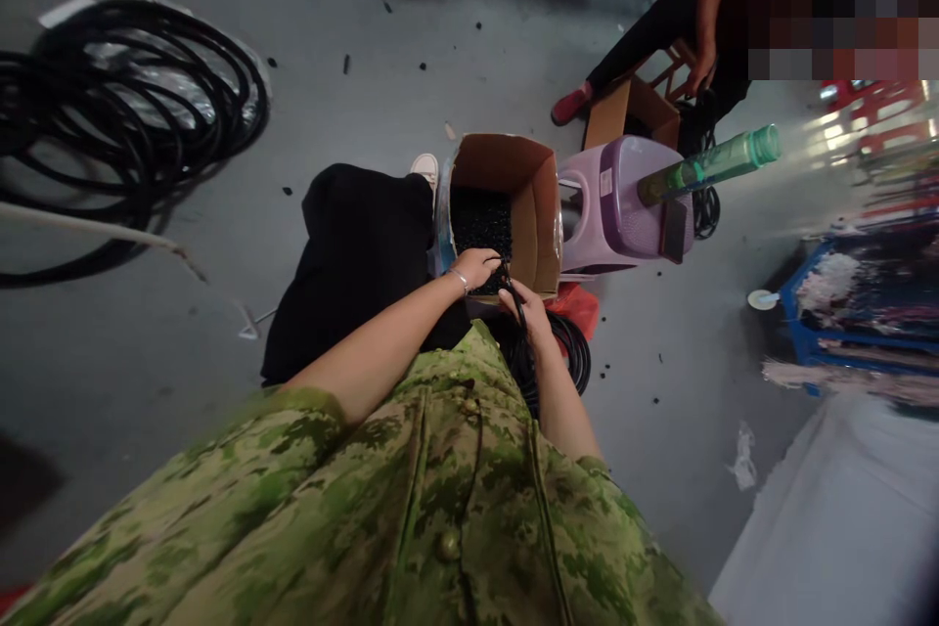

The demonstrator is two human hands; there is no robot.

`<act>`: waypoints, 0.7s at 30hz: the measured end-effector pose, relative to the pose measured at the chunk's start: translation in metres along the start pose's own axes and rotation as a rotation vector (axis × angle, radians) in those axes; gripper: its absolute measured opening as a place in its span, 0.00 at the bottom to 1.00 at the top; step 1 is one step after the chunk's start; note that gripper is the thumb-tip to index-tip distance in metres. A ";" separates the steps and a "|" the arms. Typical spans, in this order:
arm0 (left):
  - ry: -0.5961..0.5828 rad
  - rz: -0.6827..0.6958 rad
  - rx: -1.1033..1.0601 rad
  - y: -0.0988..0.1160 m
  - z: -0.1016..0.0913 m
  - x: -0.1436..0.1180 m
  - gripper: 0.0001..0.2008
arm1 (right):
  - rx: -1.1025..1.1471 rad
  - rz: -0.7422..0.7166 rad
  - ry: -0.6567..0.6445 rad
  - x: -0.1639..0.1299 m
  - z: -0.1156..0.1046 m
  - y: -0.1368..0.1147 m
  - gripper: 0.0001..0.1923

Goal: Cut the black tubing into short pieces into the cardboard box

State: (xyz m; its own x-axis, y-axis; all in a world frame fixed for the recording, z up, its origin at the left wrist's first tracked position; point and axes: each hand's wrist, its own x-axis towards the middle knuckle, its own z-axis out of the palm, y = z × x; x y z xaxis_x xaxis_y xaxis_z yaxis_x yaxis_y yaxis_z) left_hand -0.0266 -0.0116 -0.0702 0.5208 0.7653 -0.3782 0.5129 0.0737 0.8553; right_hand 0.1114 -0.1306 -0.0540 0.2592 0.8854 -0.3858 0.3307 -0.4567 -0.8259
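My left hand [478, 266], with a bracelet on the wrist, rests at the near edge of an open cardboard box [539, 205] filled with small black parts [480, 220]. Its fingers pinch the end of a black cable [558, 352]. My right hand [526, 305] sits just right of it, closed around the same cable, which coils down beside my lap. Both hands are close together above my black trousers [359, 264].
A purple plastic stool [616, 215] carrying a green bottle [723, 161] stands right of the box. Another person sits beyond with a second cardboard box [631, 112]. Large black hose coils [124, 108] lie far left. Blue crates [843, 313] at right.
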 end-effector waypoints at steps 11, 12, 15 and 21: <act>-0.011 -0.014 0.075 0.007 -0.008 -0.005 0.14 | -0.003 0.014 0.016 0.004 0.015 -0.003 0.30; -0.013 -0.017 0.081 0.007 -0.008 -0.005 0.14 | 0.005 0.012 0.017 0.004 0.016 -0.004 0.30; -0.015 -0.021 0.086 0.008 -0.009 -0.006 0.15 | 0.053 0.031 0.019 0.004 0.019 -0.005 0.31; -0.024 -0.035 0.164 0.009 -0.010 -0.007 0.16 | 0.108 0.104 0.035 0.002 0.028 -0.009 0.31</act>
State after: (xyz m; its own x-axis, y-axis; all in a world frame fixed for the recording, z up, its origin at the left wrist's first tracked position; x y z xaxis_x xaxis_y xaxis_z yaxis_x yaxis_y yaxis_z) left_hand -0.0325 -0.0097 -0.0558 0.5161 0.7483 -0.4167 0.6344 -0.0071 0.7730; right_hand 0.0833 -0.1229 -0.0591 0.3194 0.8294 -0.4583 0.2013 -0.5320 -0.8225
